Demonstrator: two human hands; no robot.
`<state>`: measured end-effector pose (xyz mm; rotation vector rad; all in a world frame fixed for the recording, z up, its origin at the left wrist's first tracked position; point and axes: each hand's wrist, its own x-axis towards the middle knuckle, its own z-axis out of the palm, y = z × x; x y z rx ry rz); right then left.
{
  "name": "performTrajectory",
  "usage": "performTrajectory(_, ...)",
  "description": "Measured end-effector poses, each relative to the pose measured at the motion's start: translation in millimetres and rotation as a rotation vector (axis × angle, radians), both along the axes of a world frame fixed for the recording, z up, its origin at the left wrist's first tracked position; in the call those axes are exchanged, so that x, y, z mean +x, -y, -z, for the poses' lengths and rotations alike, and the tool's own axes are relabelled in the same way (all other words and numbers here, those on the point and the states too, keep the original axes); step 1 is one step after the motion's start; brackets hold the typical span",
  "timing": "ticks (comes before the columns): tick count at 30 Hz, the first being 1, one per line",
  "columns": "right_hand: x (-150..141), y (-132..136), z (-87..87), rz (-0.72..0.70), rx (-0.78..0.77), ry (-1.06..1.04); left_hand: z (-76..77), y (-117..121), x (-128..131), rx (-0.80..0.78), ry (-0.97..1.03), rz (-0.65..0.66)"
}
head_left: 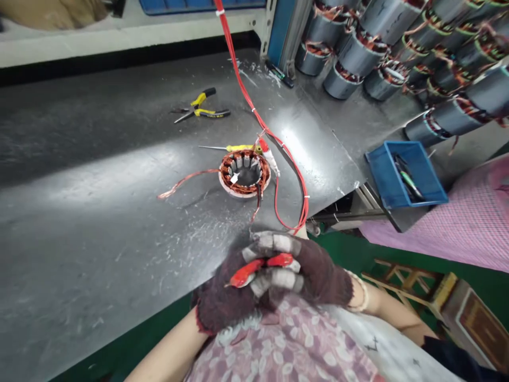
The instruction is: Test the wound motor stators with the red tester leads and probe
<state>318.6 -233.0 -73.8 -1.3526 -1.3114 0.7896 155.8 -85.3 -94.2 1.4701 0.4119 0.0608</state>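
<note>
Both my hands wear dark maroon gloves with pale grey-white finger wraps, and they meet close to my body at the bench's front edge. My left hand (233, 289) is closed around a red-sleeved clip (246, 273) whose thin metal tip points left. My right hand (318, 270) is closed against it, fingers curled over a second red piece (280, 259); whether both belong to one clip I cannot tell. Beyond them lies a ring-shaped stator (226, 180) with copper windings, wire leads and a small white tag. Another red clip (265, 147) with a white-wrapped end touches its far right side.
Red cables (240, 79) hang from above and loop down toward my hands. Yellow-black pliers (202, 109) and a yellow-handled screwdriver (238, 148) lie behind the stator. Grey motor housings (360, 53) are stacked at the right, near a blue bin (435, 183) holding tools.
</note>
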Motion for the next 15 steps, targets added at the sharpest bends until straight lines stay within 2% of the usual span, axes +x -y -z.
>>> performTrajectory(2,-10,7,7.5,0.112,-0.045,-0.211,-3.3,6,7,0.023,-0.008,0.028)
performTrajectory(4,-8,14,14.0,0.347,-0.061,-0.342,0.3,5,7,0.0,-0.073,-0.104)
performTrajectory(6,2,19,18.6,0.478,-0.128,-0.425,7.9,-2,3,-0.035,-0.151,-0.277)
performTrajectory(8,14,22,21.9,0.441,-0.265,-0.461,14.5,-10,2,-0.095,-0.214,-0.415)
performTrajectory(9,20,22,23.4,0.39,-0.335,-0.46,16.2,-14,4,-0.134,-0.244,-0.449)
performTrajectory(11,28,21,26.0,0.316,-0.375,-0.449,14.9,-22,14,-0.22,-0.292,-0.493)
performTrajectory(13,34,19,27.8,0.244,-0.342,-0.49,8.6,-27,27,-0.268,-0.272,-0.449)
performTrajectory(15,35,18,29.0,0.158,-0.32,-0.547,1.2,-31,38,-0.243,-0.217,-0.372)
